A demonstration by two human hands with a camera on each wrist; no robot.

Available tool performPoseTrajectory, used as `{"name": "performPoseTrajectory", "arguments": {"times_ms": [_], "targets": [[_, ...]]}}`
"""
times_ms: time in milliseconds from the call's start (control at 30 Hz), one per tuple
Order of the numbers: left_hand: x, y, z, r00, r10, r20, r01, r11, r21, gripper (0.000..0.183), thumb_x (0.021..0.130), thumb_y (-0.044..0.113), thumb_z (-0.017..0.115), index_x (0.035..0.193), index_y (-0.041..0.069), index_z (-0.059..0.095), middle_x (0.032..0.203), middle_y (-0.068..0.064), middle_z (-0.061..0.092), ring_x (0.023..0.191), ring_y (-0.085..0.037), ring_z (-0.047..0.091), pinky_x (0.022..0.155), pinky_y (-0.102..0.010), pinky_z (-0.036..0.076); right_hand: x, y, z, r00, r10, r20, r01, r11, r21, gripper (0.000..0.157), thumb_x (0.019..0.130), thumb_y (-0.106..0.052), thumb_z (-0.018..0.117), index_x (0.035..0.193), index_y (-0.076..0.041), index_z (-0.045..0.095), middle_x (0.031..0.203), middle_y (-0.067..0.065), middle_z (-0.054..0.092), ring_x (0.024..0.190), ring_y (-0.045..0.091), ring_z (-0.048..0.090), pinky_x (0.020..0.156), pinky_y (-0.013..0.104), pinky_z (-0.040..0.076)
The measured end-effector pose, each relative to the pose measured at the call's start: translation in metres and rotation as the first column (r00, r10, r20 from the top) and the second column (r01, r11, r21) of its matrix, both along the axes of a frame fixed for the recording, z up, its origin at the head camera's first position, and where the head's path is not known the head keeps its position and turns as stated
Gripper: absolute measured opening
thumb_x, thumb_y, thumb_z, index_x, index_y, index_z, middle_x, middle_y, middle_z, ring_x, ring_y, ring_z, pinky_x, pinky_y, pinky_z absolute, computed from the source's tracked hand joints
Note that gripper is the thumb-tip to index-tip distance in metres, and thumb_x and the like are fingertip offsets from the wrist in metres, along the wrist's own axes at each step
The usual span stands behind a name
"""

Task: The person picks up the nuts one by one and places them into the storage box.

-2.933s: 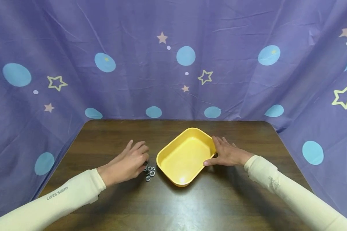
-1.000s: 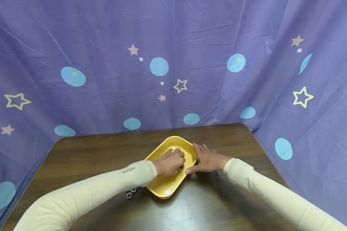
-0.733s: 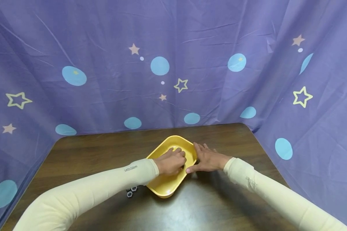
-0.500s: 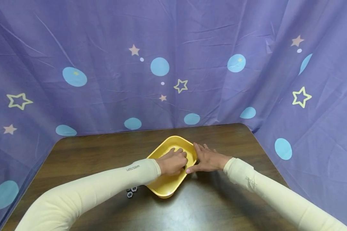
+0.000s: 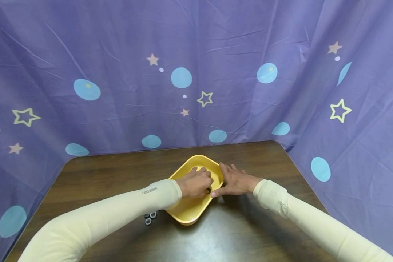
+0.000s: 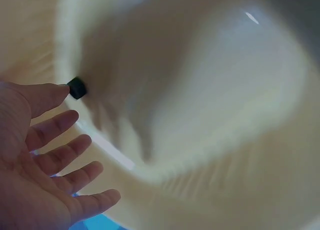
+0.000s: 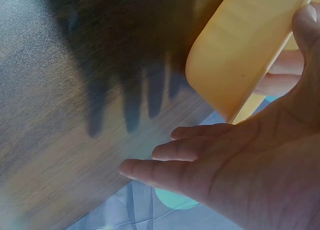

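Observation:
My left hand reaches inside a yellow plastic tray. In the left wrist view its fingers are spread, and a dark hex nut touches the thumb tip just above the tray's inner surface. No other finger closes on that nut. My right hand holds the tray's right end, thumb at the near rim and index finger at the far one. The right wrist view has the thumb on the rim while the outer fingers stretch free over the table.
Metal nuts lie on the dark wooden table left of the tray, partly covered by the left sleeve. A purple patterned curtain encloses the table's back and sides.
From beside the nuts, my left hand has moved right into the tray; over the last second it shifts only slightly. My right hand stays at the tray. The head view has turned.

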State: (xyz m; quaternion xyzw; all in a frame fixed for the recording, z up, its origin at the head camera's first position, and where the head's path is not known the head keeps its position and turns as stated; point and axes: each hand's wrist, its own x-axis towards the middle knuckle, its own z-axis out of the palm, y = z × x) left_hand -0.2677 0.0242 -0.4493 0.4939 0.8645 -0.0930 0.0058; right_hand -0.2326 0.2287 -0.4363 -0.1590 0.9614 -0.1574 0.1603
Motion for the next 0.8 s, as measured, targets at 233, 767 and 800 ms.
{"name": "performPoseTrajectory", "arguments": {"times_ms": [233,767,800], "targets": [[0.002,-0.027,0.021,1.0,0.009,0.006,-0.009,0.996,0.092,0.017,0.089,0.024,0.072,0.103,0.015,0.072,0.109,-0.002,0.064,0.104,-0.024,0.055,0.094,-0.053,0.049,0.0,-0.001,-0.001,1.0,-0.002,-0.005,0.002,1.0,-0.011,0.128,0.075,-0.079,0.066,0.16,-0.002,0.008,0.164,0.021,0.02,0.147,0.054,0.018,0.113,0.072,0.019],[0.023,-0.122,0.06,0.996,0.072,-0.046,-0.052,0.938,0.342,0.021,0.086,0.021,0.079,0.104,0.011,0.073,0.114,-0.005,0.066,0.114,-0.026,0.057,0.096,-0.047,0.049,0.0,-0.001,-0.002,1.0,-0.012,-0.008,0.012,0.998,-0.064,0.127,0.074,-0.075,0.071,0.16,-0.004,0.01,0.162,0.024,0.024,0.145,0.057,0.018,0.111,0.074,0.017],[0.026,-0.128,0.063,0.996,0.071,-0.059,-0.045,0.932,0.359,0.02,0.085,0.02,0.079,0.102,0.011,0.073,0.113,-0.005,0.066,0.113,-0.025,0.058,0.095,-0.046,0.049,0.0,-0.002,-0.002,1.0,-0.011,-0.011,0.011,0.998,-0.066,0.127,0.073,-0.075,0.072,0.159,-0.004,0.011,0.162,0.024,0.025,0.145,0.058,0.019,0.111,0.074,0.018]]}}
